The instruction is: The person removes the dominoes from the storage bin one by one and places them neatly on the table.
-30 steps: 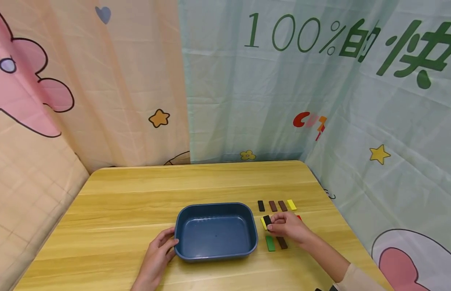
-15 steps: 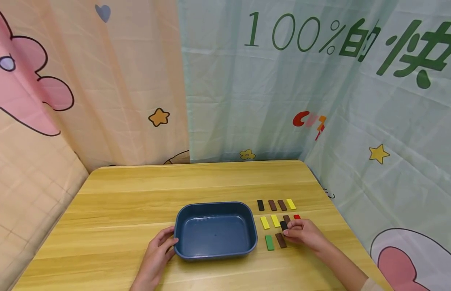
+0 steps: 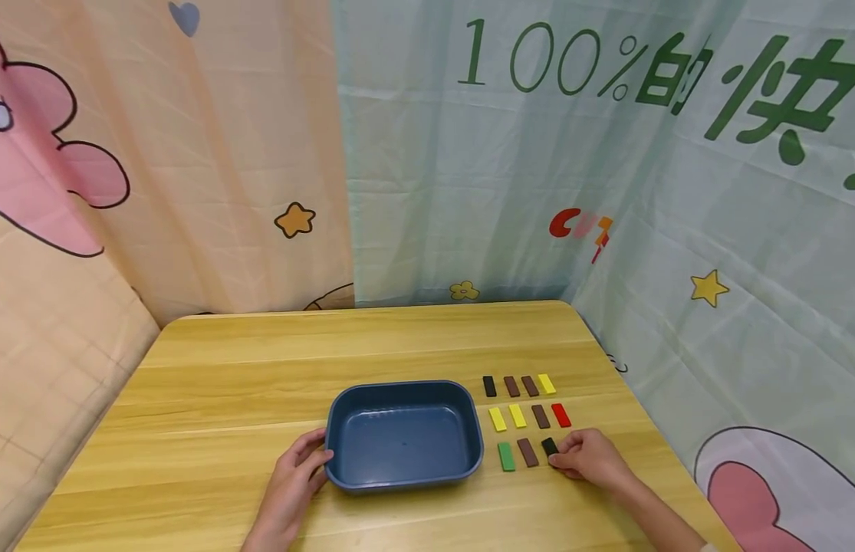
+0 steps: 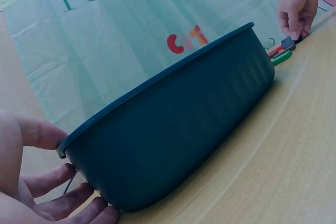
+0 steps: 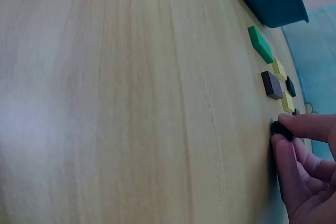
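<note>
A dark blue plastic basin (image 3: 404, 485) stands on the wooden table. My left hand (image 3: 289, 479) rests against its left end, with the thumb at the rim and the fingers along the outer wall (image 4: 157, 124). To the basin's right, my right hand (image 3: 593, 460) pinches a small black block (image 3: 550, 448) between thumb and fingertips, close over the tabletop. The right wrist view shows the same black block (image 5: 282, 130) between the fingertips. This block is at the right end of the nearest row, beside a brown block (image 3: 527, 452) and a green block (image 3: 506, 457).
Behind lie two more rows of small blocks. The middle row has yellow blocks (image 3: 497, 419), a brown block (image 3: 540, 416) and a red block (image 3: 561, 415). A black block (image 3: 489, 386) begins the far row. Printed curtains (image 3: 455, 192) enclose the table (image 3: 234, 368).
My right hand has carried the black block from over the middle row, rightward and nearer, to the right end of the front row. My left hand stays at the basin.
</note>
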Tool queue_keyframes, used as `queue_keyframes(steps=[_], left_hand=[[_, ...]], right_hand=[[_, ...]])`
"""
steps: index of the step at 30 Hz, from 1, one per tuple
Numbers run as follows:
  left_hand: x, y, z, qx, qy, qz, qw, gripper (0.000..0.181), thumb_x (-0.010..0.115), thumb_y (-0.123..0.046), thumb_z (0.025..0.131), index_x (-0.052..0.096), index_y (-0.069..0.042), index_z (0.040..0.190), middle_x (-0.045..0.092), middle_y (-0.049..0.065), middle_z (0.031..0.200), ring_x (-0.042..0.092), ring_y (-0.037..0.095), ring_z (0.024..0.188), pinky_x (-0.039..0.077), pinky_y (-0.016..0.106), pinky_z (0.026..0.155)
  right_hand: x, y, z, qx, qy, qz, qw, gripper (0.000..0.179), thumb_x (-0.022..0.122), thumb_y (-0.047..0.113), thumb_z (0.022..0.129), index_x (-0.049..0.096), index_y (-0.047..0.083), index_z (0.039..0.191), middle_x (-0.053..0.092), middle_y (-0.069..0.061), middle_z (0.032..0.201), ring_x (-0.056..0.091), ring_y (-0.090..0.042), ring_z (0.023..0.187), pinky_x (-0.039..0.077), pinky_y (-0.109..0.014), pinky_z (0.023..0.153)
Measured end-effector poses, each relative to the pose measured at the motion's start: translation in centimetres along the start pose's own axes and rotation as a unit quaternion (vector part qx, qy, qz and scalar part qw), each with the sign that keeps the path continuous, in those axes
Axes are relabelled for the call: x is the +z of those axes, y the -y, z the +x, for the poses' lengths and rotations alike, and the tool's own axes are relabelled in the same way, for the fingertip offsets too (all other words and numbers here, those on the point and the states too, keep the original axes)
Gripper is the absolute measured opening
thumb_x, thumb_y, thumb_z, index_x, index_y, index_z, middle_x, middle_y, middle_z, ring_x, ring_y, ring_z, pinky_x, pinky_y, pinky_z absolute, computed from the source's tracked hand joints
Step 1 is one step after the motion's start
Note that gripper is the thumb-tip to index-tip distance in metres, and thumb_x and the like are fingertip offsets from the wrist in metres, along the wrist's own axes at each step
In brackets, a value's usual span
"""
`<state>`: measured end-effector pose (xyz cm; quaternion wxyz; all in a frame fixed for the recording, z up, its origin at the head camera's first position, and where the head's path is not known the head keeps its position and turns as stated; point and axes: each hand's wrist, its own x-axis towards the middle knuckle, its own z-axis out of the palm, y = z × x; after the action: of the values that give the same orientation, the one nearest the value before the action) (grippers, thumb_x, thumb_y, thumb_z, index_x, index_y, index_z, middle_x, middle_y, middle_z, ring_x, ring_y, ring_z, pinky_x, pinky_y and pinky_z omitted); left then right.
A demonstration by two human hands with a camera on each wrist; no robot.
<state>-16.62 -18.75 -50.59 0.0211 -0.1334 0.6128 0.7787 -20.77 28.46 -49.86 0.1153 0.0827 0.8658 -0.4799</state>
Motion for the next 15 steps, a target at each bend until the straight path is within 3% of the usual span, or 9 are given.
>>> queue_keyframes(steps=[4, 9, 15], left_hand=[[0.0, 0.0, 0.1, -0.001, 0.003, -0.002, 1.0, 0.045, 0.058, -0.004, 0.102, 0.046, 0.01, 0.143, 0.047, 0.025, 0.146, 0.062, 0.021, 0.106, 0.055, 0.032, 0.085], [0.2, 0.0, 0.1, -0.005, 0.002, 0.002, 1.0, 0.046, 0.059, -0.005, 0.102, 0.046, 0.01, 0.143, 0.047, 0.025, 0.146, 0.061, 0.022, 0.107, 0.055, 0.031, 0.085], [0.1, -0.2, -0.1, -0.011, -0.004, 0.008, 0.9999, 0.046, 0.058, -0.004, 0.102, 0.045, 0.009, 0.144, 0.046, 0.025, 0.147, 0.06, 0.024, 0.11, 0.055, 0.03, 0.086]], right_hand=[[0.0, 0.4, -0.1, -0.001, -0.027, -0.069, 0.9973, 0.019, 0.085, 0.006, 0.083, 0.067, 0.003, 0.078, 0.064, -0.005, 0.07, 0.06, -0.017, 0.062, 0.053, -0.03, 0.057], [-0.4, 0.6, -0.1, -0.009, -0.018, -0.114, 0.9933, 0.023, 0.085, 0.01, 0.084, 0.066, 0.006, 0.07, 0.061, -0.004, 0.064, 0.057, -0.017, 0.056, 0.05, -0.03, 0.054], [-0.7, 1.2, 0.3, -0.046, -0.016, -0.209, 0.9767, 0.03, 0.086, 0.022, 0.084, 0.065, 0.011, 0.064, 0.059, -0.002, 0.058, 0.054, -0.017, 0.053, 0.041, -0.03, 0.051]])
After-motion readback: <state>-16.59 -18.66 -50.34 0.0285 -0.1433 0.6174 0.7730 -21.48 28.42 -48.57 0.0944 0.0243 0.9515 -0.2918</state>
